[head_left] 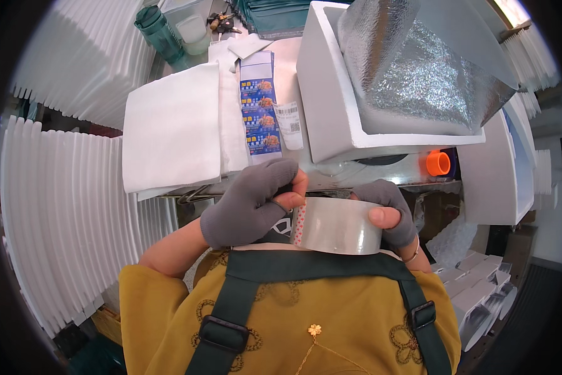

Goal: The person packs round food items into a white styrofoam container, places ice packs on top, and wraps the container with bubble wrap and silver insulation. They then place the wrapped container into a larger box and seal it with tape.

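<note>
A wide roll of clear packing tape [339,226] is held in front of my chest, near the table's edge. My right hand [386,213], in a grey fingerless glove, grips the roll's right end, thumb on its face. With thumb and forefinger together, my left hand [264,201], gloved alike, pinches at the roll's upper left corner, beside a strip with red marks. Beyond my hands stands an open white foam box [332,93] with a silver foil insulation liner [421,79] rising out of it. Printed blue stickers [262,117] and a white label with a barcode [289,126] lie left of the box.
Folded white sheets [173,126] lie at the table's left. Behind them are a teal bottle [159,35] and keys [223,22]. Stacked white foam panels [70,201] line the left side. An orange ring [438,163] sits near the right edge, beside another foam box [494,164].
</note>
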